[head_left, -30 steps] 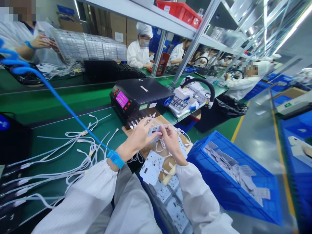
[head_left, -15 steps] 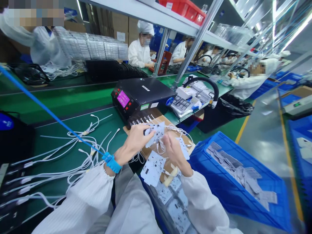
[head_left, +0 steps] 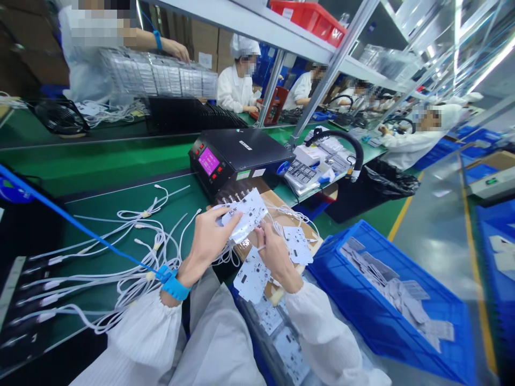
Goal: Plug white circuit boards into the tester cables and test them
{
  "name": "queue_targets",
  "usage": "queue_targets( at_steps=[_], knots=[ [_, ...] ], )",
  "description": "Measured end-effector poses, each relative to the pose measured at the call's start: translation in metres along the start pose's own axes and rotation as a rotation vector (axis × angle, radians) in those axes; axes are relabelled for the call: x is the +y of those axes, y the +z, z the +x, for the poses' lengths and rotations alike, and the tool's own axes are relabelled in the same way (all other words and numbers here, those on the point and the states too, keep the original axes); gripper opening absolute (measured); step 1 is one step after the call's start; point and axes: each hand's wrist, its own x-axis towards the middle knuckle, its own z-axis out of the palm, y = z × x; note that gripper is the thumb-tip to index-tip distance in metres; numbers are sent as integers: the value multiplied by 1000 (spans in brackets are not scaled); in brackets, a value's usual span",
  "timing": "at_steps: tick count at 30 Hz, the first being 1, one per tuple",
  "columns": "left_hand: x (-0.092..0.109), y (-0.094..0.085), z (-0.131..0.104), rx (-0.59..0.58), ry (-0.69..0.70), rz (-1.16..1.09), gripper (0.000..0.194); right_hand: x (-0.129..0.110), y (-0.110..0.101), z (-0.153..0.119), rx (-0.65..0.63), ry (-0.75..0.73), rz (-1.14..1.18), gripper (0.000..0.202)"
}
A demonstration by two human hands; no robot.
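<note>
A white circuit board (head_left: 250, 210) is gripped in my left hand (head_left: 210, 236), tilted above the brown cardboard. Below its lower right corner, my right hand (head_left: 276, 252) pinches what looks like a white cable end at the board's edge; the fingers partly hide it. Another white board (head_left: 251, 276) lies just left of my right hand, and one more (head_left: 296, 245) rests to its right on the cardboard. White cables run over the cardboard from the black box with a pink screen (head_left: 237, 155). A blue strap (head_left: 175, 283) circles my left wrist.
A blue bin (head_left: 386, 343) of white boards stands at right. More boards (head_left: 290, 351) lie in a tray below my right arm. White cables (head_left: 156, 236) spread over the green table at left. A metal post (head_left: 333, 69) rises behind the box. Co-workers sit across the line.
The held board has turned and now shows more of its face. My left hand has shifted slightly left and down. Across the table, a co-worker's hand now rests on the stacked clear trays.
</note>
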Motion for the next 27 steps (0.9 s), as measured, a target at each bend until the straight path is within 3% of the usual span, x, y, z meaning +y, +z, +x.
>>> queue_targets(
  at_steps=[4, 6, 11, 15, 20, 24, 27],
  knots=[
    [-3, -13, -6, 153, -78, -26, 35, 21, 2, 8, -23, -48, -102, 40],
    [-4, -22, -9, 211, -82, -18, 36, 27, -4, 10, -104, -74, -169, 40],
    [-7, -28, -23, 135, -40, 23, 30, 12, -19, 0, -563, -331, -286, 47],
    [-14, -11, -31, 46, 32, 65, 23, -3, -21, -8, -743, -339, -371, 28],
    [-27, 12, -33, 39, 72, 104, 22, 9, -44, -3, -710, -136, -272, 18],
    [-30, 23, -35, -45, 23, 119, 25, 20, -67, 7, -571, -37, -52, 28],
    [-26, 30, -41, -104, -35, 126, 25, 21, -69, 12, -489, -1, 44, 27]
  ],
)
